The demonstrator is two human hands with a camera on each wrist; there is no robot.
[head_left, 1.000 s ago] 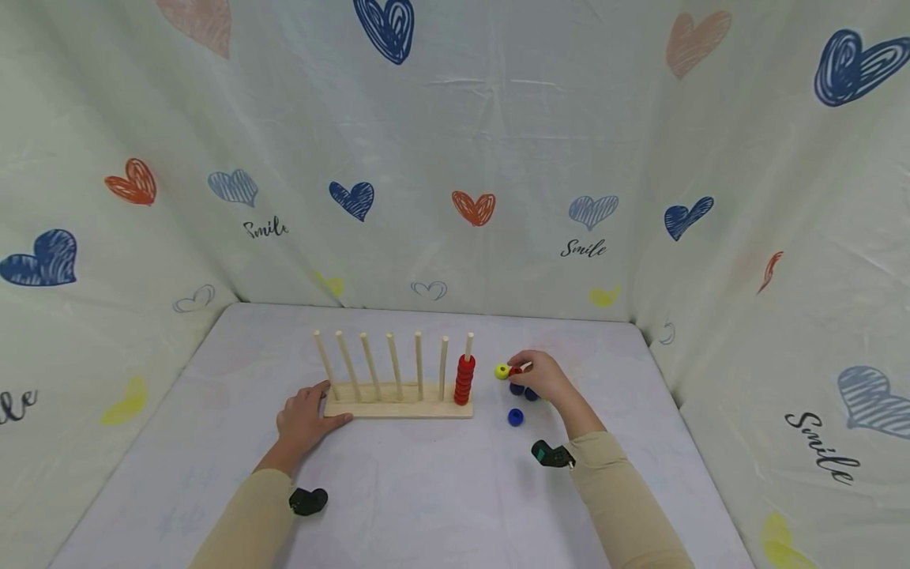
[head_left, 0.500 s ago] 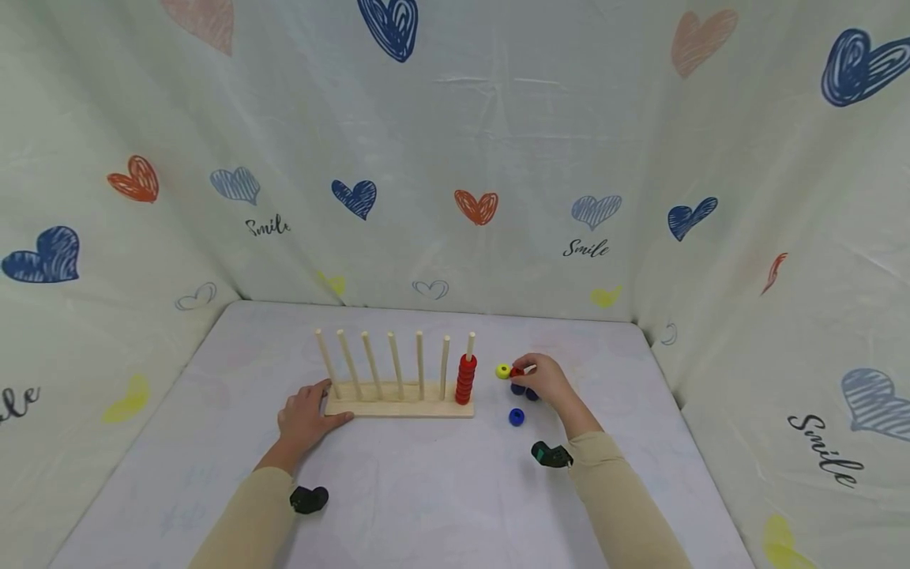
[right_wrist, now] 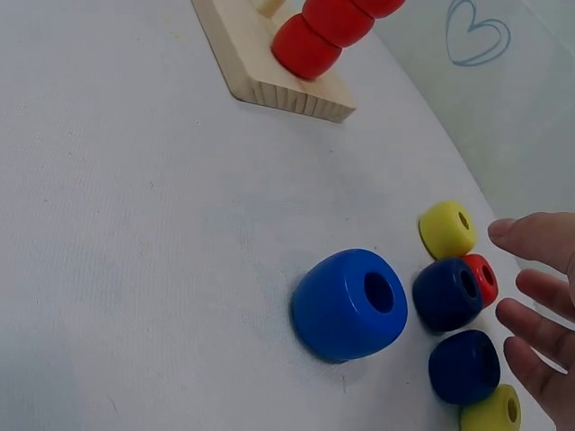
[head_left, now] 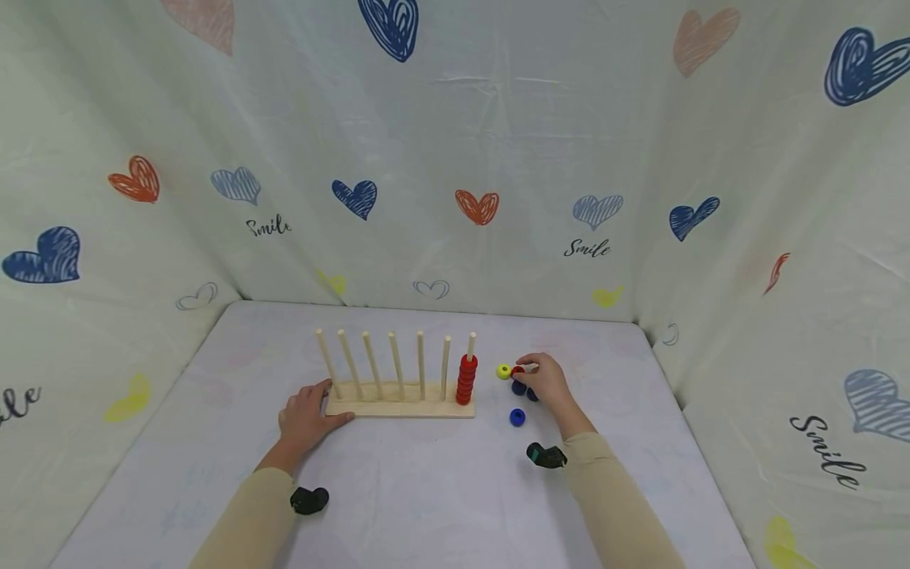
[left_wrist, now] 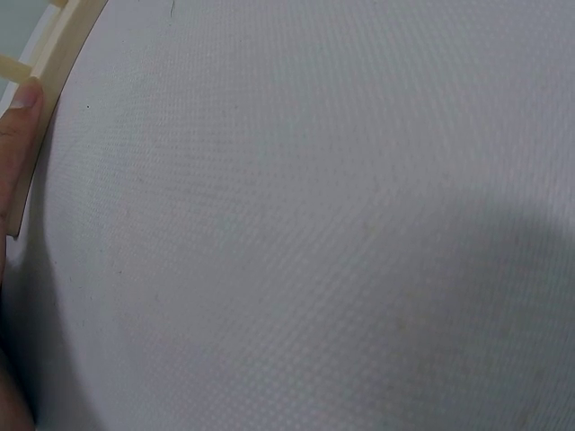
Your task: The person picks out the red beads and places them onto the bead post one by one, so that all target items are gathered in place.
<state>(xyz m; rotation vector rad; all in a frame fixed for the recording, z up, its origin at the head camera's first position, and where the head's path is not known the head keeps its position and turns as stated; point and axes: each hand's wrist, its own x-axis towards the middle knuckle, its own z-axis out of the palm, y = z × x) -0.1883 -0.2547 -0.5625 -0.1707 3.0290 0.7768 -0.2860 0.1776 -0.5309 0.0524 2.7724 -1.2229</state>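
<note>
My left hand [head_left: 304,419] holds the left end of a wooden peg rack [head_left: 398,408], thumb along the front and fingers at the far side. In the left wrist view the thumb [left_wrist: 22,112] lies on the wooden base near a peg. Several red beads [head_left: 465,381] are stacked on the rightmost peg. Right of the rack, my right hand [head_left: 547,379] hovers over loose beads, its thumb and fingers apart in the right wrist view. Nearest its fingertips are a red bead [right_wrist: 483,280], a yellow bead [right_wrist: 447,229] and two dark blue beads [right_wrist: 446,296].
A brighter blue bead [head_left: 517,417] lies alone nearer the front. Another yellow bead [right_wrist: 492,411] sits beside the dark blue ones. The other upright pegs [head_left: 394,356] carry no beads. Cloth walls with printed hearts [head_left: 477,208] surround the white table [head_left: 426,490].
The right wrist has shifted slightly left while its fingers stay by the red bead. The left hand keeps its hold on the rack. The head view has moved a little.
</note>
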